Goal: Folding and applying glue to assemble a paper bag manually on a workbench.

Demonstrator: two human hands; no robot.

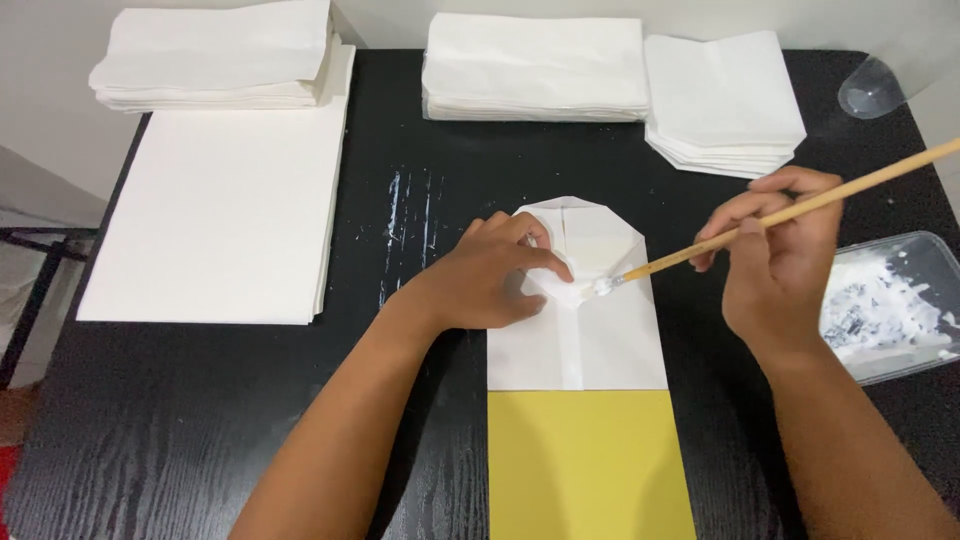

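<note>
Paper bag (600,330) partly hidden under left hand (490,275); brush (780,215) handle cut off.

Bare tabletop (400,130) between paper stacks (215,55) open; glue tray (895,305) blocks right edge.

Under your hands the folded paper bag (590,330) is white, and the sheet (588,465) below it is plain yellow. Your brush (790,212) has a pale wooden handle and white-coated tip. The table (200,420) is black woodgrain, streaked white with glue smears (405,225).
</note>
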